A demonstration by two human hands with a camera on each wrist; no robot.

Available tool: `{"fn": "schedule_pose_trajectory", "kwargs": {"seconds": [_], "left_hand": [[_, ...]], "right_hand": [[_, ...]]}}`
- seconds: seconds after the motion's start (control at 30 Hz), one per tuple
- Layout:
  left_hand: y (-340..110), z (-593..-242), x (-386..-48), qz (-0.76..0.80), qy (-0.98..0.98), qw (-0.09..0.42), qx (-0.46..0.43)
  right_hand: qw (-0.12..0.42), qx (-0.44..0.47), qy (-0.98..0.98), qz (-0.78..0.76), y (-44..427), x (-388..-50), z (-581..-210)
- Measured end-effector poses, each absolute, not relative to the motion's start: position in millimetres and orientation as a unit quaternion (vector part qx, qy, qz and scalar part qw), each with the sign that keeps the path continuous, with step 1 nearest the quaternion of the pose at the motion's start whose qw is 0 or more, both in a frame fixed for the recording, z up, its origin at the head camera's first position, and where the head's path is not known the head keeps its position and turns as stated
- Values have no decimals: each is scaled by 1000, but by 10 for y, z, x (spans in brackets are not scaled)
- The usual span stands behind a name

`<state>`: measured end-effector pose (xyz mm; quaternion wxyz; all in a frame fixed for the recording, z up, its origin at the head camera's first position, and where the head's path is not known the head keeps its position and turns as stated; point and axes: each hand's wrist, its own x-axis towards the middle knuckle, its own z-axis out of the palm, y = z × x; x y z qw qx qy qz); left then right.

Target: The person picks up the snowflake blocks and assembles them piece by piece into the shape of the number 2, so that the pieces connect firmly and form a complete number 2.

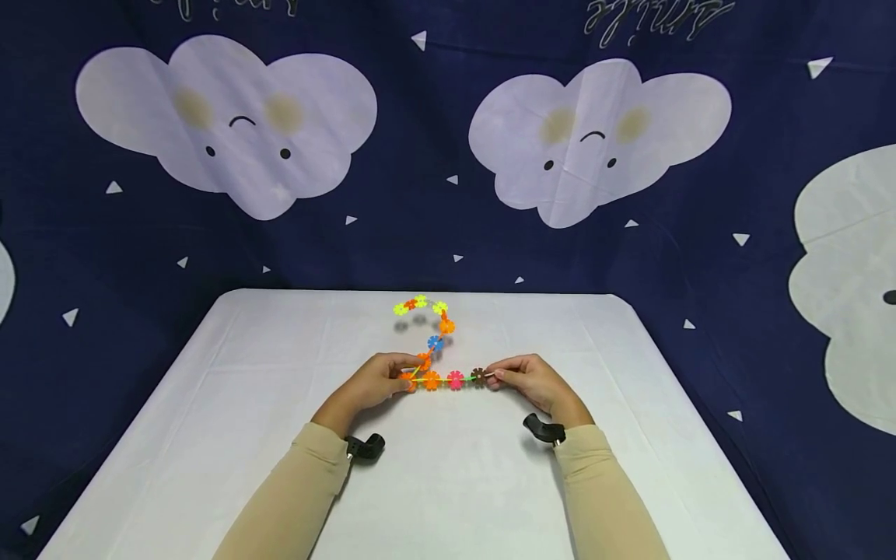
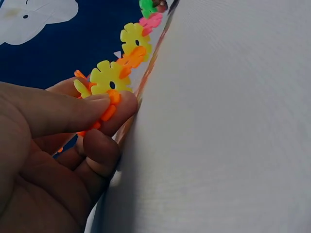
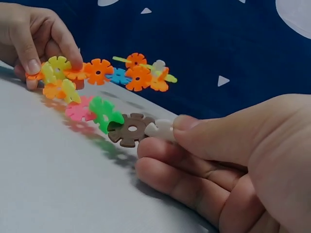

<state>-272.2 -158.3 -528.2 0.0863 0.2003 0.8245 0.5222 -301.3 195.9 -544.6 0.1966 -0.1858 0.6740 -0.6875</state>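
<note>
A chain of interlocking plastic snowflake discs (image 1: pixel 456 379) runs between my two hands in the head view. My left hand (image 1: pixel 371 386) pinches an orange disc (image 2: pixel 112 104) at the chain's bend, between thumb and fingers. On the right, my right hand (image 1: pixel 535 383) pinches a white disc (image 3: pixel 160 129) that joins a brown disc (image 3: pixel 132 129). Green, pink, orange and yellow discs link the brown one to the left hand. From the left hand the rest of the chain curves away past a blue disc (image 1: pixel 435 343) to a yellow end disc (image 1: pixel 400 309).
The chain is over a white-covered table (image 1: pixel 448 482). Behind the table hangs a dark blue cloth (image 1: pixel 420 233) printed with white clouds and small triangles. Each wrist wears a black camera mount, one at the left wrist (image 1: pixel 366 447) and one at the right.
</note>
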Motion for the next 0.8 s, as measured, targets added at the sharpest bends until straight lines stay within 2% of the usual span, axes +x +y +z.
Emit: {"fn": "schedule_pose_trajectory", "kwargs": {"seconds": [0.23,0.8], "left_hand": [[-1592,-5238,-2703,507,835,109,183],[-1585,-5142,-2667,395,889,108,205]], "right_hand": [[192,-167,713,-654,1929,-2954,-5397],[158,-157,772,-596,1892,-2908,-5384]]}}
